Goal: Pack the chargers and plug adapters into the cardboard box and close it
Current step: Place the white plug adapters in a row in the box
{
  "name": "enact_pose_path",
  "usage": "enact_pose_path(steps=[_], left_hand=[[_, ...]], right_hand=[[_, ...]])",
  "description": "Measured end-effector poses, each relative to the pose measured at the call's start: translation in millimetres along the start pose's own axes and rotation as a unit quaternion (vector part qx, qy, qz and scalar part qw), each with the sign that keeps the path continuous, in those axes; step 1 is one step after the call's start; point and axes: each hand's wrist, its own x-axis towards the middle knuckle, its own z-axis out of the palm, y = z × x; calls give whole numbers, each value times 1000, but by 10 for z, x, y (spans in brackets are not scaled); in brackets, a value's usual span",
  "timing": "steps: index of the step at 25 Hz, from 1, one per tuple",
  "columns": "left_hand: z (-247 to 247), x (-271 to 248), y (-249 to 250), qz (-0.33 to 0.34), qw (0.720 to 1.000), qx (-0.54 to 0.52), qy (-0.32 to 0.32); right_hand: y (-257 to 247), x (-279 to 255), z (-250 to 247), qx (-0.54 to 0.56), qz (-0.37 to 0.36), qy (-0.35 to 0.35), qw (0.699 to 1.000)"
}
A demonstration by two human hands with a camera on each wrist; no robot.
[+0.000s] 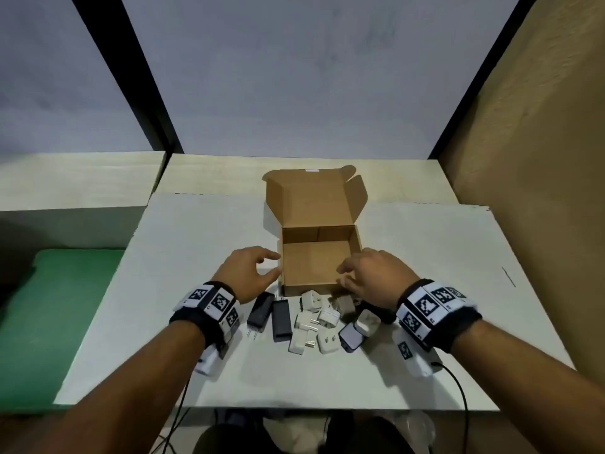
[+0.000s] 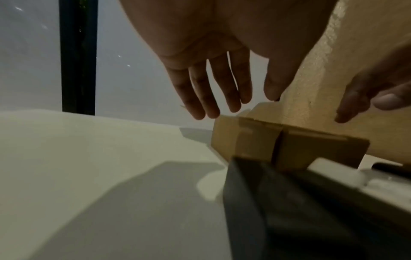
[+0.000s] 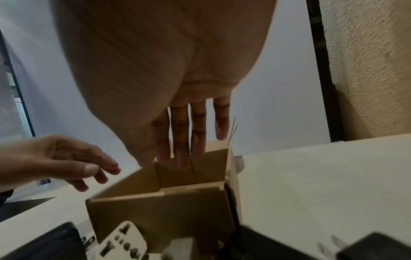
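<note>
An open brown cardboard box (image 1: 314, 267) stands mid-table with nothing inside and its lid (image 1: 311, 198) tilted back. My left hand (image 1: 276, 264) hovers beside its left wall, fingers relaxed and holding nothing; in the left wrist view the fingers (image 2: 213, 98) hang straight over the box corner (image 2: 255, 144). My right hand (image 1: 342, 275) floats over the front right corner, also holding nothing, its fingers (image 3: 189, 137) straight above the box (image 3: 155, 211). Just in front of the box lie two black chargers (image 1: 260, 309) (image 1: 281, 319) and several white plug adapters (image 1: 311, 301).
The pile spreads along the front of the box to a grey adapter (image 1: 345, 303) and a dark charger with a pale face (image 1: 352, 335). A white table (image 1: 163, 257) carries everything. A tan wall (image 1: 540, 158) rises on the right, and a green surface (image 1: 49, 306) lies lower left.
</note>
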Motion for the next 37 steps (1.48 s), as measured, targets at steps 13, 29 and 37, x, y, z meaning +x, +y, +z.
enact_pose_path(steps=[13, 29, 37], left_hand=[[282, 461, -248, 60, 998, 17, 0], [173, 456, -141, 59, 992, 29, -106], [133, 487, -193, 79, 985, 89, -127]], right_hand=[[206, -350, 426, -14, -43, -70, 997], [-139, 1097, -240, -66, -88, 34, 993], [-455, 1487, -118, -228, -141, -27, 963]])
